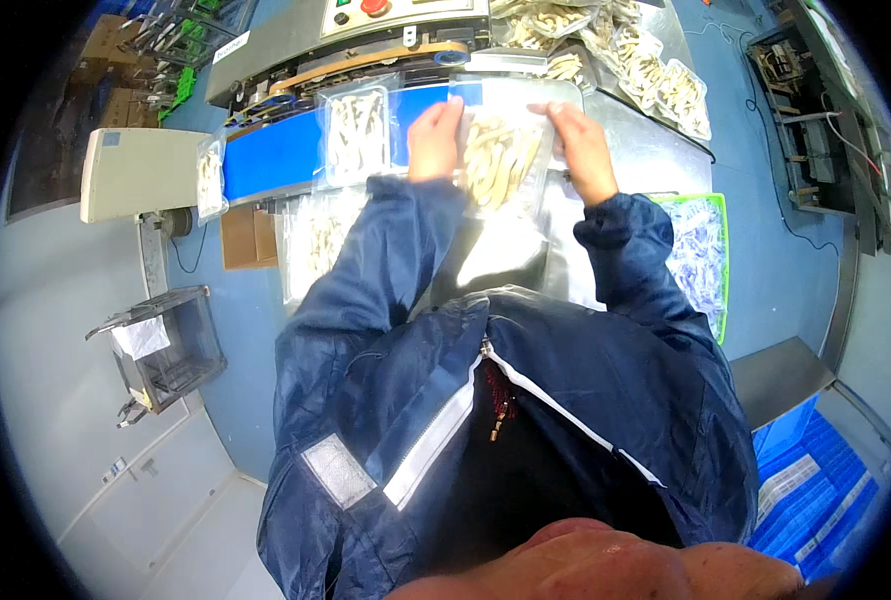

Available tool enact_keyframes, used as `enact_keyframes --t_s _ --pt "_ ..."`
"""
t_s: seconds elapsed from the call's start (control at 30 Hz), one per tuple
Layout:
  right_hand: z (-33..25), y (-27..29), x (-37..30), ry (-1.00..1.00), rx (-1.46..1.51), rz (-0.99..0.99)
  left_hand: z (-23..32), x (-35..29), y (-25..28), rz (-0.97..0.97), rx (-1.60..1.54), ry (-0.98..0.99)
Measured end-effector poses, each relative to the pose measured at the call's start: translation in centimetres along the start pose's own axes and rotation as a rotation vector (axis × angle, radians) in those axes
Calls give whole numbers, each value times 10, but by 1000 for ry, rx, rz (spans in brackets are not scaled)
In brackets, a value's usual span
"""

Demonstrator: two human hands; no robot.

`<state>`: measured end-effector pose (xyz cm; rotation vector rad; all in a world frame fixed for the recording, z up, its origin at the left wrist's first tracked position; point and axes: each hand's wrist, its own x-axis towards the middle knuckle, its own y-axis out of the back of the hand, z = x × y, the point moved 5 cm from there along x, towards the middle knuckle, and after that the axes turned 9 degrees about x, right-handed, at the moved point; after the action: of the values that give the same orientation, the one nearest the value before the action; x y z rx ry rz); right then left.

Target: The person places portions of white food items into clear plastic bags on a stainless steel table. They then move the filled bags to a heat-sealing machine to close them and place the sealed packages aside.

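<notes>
Navy jacket [366, 345] fills lower centre. At upper centre, left hand [435, 138] and right hand [582, 150], fingers partly curled, pinch opposite edges of a clear pouch [501, 160] of pale pieces, presumably to hold it flat at the blue belt's [276, 160] right end; glare obscures exact contact.

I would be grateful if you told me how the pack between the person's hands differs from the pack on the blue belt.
The held pack is gripped by the left hand and right hand; the belt pack lies on the blue belt, with neither hand on it. The held pack's pieces look yellower; the belt pack's look whiter. Both are see-through and hold pale, elongated pieces.
</notes>
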<state>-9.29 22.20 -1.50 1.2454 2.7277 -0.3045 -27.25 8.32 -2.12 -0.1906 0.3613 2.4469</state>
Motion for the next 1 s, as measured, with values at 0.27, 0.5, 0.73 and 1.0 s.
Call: enact_keyframes --t_s 0.27,0.5,0.73,1.0 --pt "38 38 65 -268 446 263 -77 116 -60 -13 5 -32" --pt "42 47 88 -276 371 327 -89 141 -68 -148 -81 155" --pt "46 11 100 -234 307 271 -107 160 -19 -111 81 -89" --pt "53 -30 118 -224 173 146 -59 119 29 118 32 76"
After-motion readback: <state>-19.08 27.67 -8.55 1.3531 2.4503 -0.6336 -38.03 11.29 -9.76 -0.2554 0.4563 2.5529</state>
